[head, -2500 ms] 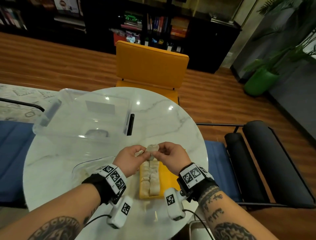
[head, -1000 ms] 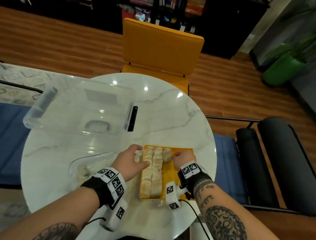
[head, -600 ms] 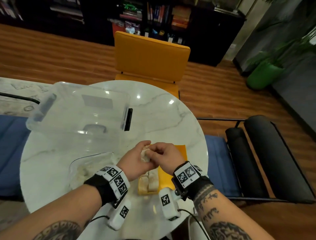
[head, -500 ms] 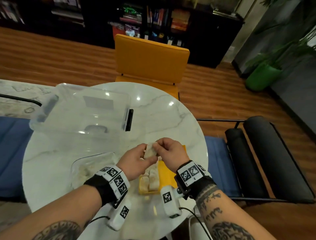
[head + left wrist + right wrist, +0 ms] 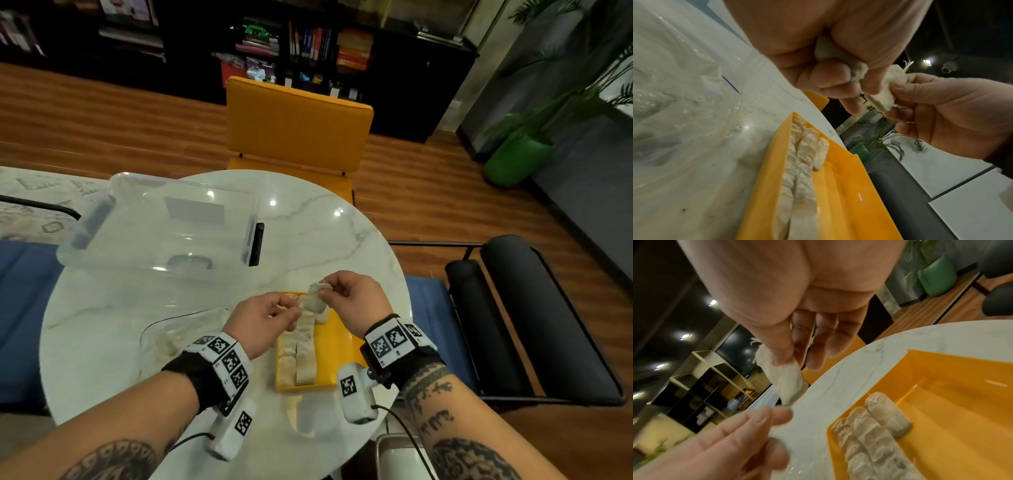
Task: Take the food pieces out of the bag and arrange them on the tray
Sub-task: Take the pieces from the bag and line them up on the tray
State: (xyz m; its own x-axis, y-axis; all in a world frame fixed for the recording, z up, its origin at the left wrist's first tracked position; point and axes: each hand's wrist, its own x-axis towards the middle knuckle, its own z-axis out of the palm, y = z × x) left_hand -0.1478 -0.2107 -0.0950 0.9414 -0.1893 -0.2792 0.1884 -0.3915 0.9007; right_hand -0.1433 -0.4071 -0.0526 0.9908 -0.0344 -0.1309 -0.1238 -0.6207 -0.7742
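Note:
A yellow tray [image 5: 339, 356] lies at the table's near edge, with two long rows of pale food pieces [image 5: 299, 353] along its left side and one more piece beside them. Just above the tray's far end, my right hand [image 5: 346, 294] pinches a pale food piece [image 5: 315, 299] between thumb and fingers. My left hand [image 5: 270, 317], close beside it, has its fingers curled round a second piece [image 5: 838, 55]. The clear plastic bag [image 5: 171, 335] lies slack on the table left of the tray, with a few pieces inside. The wrist views show the tray [image 5: 941, 418] and its rows [image 5: 801, 170] below both hands.
A large clear plastic bin [image 5: 164, 222] with a black latch stands at the back left of the round marble table [image 5: 325, 233]. An orange chair [image 5: 298, 126] is behind the table and a black chair [image 5: 513, 308] to its right. A metal object [image 5: 400, 455] sits by the near edge.
A second ago both hands were down at the tray's far end. They rose together with food between them and have now drawn slightly apart, each holding a piece.

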